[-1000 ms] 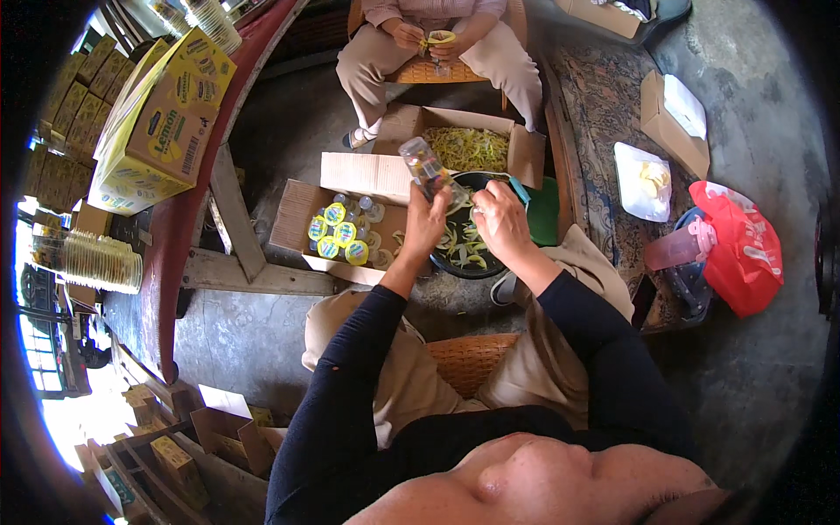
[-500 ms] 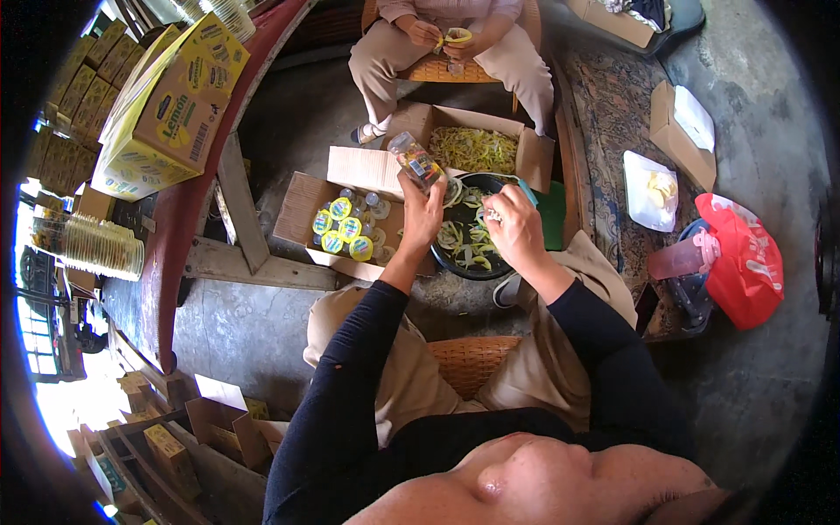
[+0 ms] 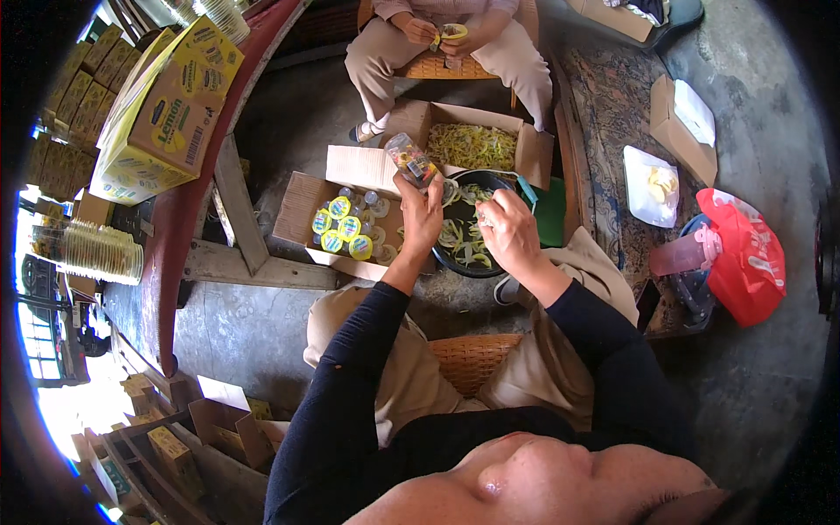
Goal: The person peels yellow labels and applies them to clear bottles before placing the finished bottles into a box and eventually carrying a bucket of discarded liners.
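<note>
My left hand (image 3: 420,210) is wrapped round a clear plastic container (image 3: 410,159) with a colourful printed label, tilted up and away from me. To its right, my right hand (image 3: 510,229) is closed with fingers pinched together; a pale bit shows at the fingertips, too small to name. That hand hovers over a dark round basin (image 3: 472,271) holding curled pale-green and white strips (image 3: 461,241). A teal strip-shaped thing (image 3: 527,193) lies at the basin's far right rim, just past my right hand. Left of the basin, an open cardboard box (image 3: 297,210) holds several yellow-lidded cups (image 3: 339,207).
Beyond the basin, a carton (image 3: 534,159) is filled with yellow-green strips. Another person (image 3: 451,35) sits opposite, both hands on a yellow-rimmed cup. At right are a white tray (image 3: 650,197), pink bottle (image 3: 682,254) and red bag (image 3: 744,271). A yellow carton (image 3: 166,122) stands left.
My right hand has shifted slightly up and left, its fingers drawn closer together. The container in my left hand has moved a little to the left.
</note>
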